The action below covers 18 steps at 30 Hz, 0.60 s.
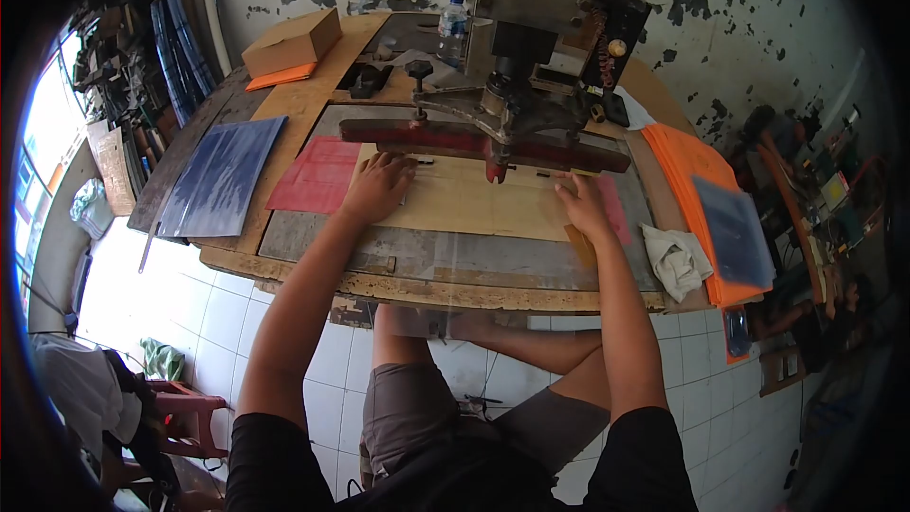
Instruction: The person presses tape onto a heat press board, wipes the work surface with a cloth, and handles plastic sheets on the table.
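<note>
My left hand (pixel 379 188) lies flat with fingers apart on the left part of a cream-coloured sheet (pixel 474 204). At the sheet's right end rests my right hand (pixel 581 204), its thumb stretched out toward the middle and nothing visibly gripped. Pink sheet material (pixel 313 173) shows beside and under the cream sheet on the grey metal bed (pixel 303 237). Just beyond my fingertips, the dark red bar (pixel 445 137) of a press spans the bed and hides the sheet's far edge. A transparent film seems to hang over the front edge.
Blue plastic-covered sheets (pixel 223 175) lie at the left, near a cardboard box (pixel 291 41). Orange sheets (pixel 687 166), another blue plastic stack (pixel 735 232) and a crumpled white cloth (pixel 676 261) are at the right. A bottle (pixel 453 30) stands behind. Other people are at both sides.
</note>
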Each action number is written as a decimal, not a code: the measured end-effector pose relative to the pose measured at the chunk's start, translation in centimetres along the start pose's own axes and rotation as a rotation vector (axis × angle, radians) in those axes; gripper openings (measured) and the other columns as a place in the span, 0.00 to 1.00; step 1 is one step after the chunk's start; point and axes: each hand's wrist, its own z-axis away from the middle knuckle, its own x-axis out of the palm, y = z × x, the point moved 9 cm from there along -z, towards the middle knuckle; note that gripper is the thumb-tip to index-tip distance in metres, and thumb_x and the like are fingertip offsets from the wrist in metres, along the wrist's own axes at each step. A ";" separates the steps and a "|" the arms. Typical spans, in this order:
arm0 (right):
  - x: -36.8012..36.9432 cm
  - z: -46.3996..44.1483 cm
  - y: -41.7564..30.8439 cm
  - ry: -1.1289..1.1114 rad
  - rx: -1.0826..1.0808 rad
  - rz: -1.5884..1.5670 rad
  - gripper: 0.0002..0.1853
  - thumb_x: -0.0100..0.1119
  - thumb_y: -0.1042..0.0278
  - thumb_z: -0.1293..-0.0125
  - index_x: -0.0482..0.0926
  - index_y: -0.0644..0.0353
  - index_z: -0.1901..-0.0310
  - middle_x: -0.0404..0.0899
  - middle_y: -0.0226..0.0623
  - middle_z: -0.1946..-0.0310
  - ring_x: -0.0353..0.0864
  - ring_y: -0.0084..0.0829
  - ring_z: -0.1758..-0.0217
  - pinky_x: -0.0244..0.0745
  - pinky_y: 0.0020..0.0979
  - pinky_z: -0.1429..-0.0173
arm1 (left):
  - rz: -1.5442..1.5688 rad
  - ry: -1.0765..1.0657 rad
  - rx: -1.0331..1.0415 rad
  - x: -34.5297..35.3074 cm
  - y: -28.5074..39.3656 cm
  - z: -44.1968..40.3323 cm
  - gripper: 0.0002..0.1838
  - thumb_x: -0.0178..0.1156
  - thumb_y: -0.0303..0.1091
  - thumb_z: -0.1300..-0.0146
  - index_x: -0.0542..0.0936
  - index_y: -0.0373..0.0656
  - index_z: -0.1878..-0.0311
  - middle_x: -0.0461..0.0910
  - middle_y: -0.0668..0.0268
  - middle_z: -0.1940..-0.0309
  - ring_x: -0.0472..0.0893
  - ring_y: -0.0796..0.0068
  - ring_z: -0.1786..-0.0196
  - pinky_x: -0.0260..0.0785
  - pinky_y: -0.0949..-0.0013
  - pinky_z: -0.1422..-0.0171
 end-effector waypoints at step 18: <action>0.1 0.2 1.2 -0.063 0.179 -0.244 0.08 0.68 0.65 0.29 0.89 0.55 0.53 0.88 0.44 0.45 0.85 0.46 0.35 0.75 0.41 0.29 | 0.165 -0.002 -0.035 -0.4 -0.2 0.3 0.28 0.58 0.48 0.22 0.78 0.43 0.26 0.78 0.51 0.27 0.75 0.50 0.23 0.63 0.50 0.18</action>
